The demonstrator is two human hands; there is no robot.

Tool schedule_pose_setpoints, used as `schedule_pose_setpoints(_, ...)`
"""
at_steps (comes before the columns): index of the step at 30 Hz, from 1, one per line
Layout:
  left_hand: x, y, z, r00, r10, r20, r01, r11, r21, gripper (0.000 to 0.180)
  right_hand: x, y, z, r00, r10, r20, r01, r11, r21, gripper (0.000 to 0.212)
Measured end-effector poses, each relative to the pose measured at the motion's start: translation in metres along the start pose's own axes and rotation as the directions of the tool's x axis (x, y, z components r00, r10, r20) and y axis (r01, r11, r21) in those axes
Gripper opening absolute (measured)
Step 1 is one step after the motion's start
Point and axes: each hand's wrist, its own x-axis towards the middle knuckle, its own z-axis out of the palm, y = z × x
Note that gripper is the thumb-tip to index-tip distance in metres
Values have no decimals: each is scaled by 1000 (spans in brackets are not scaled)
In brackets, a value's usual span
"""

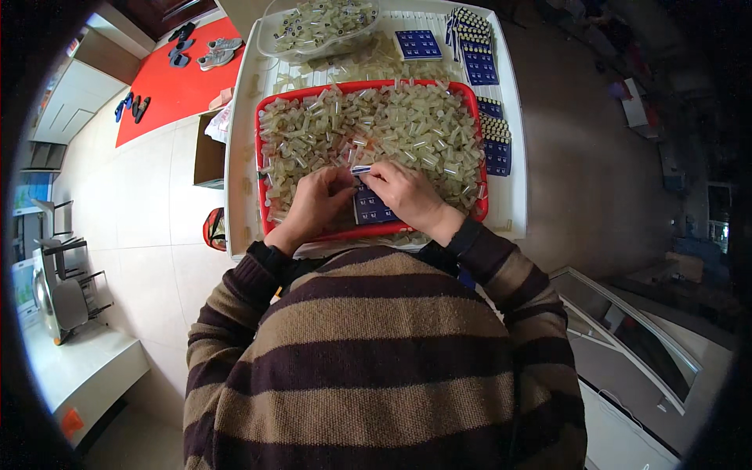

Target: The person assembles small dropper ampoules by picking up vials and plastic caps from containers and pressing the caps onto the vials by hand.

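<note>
Both hands meet over a red-rimmed tray (pixel 259 188) heaped with short, pale, translucent tubes (pixel 423 133). My right hand (pixel 407 196) pinches a small blue-and-white card piece (pixel 361 169), whose narrow edge shows between the hands. Close against its left end is my left hand (pixel 313 205), fingers curled together; what lies between them is hidden. Under the hands, at the tray's near side, a dark blue printed card (pixel 371 207) rests on the tubes, partly covered by my right hand.
A clear plastic tub (pixel 270 35) of dark-ended tubes stands at the far left of the white table (pixel 241 157). One flat blue card (pixel 417 45) lies beyond the tray. Blue cards with rows of pale pieces (pixel 474 47) line the right edge. A cardboard box (pixel 208 153) stands left.
</note>
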Motion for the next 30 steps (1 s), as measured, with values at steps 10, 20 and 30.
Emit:
schedule_pose_setpoints(10, -1, 1, 0, 999, -40, -13, 40, 999, -32, 16, -3, -1, 0, 998, -1, -61, 3, 999, 46, 18)
schedule_pose_setpoints(20, -2, 15, -4, 998, -61, -7, 61, 998, 18, 18, 0, -4, -2, 1000, 2, 17, -2, 1000, -5, 19)
schedule_pose_setpoints(30, 0, 7, -4, 973, 173, -155, -165, 984, 64, 17, -3, -2, 6, 992, 126, -2, -125, 986, 110, 22)
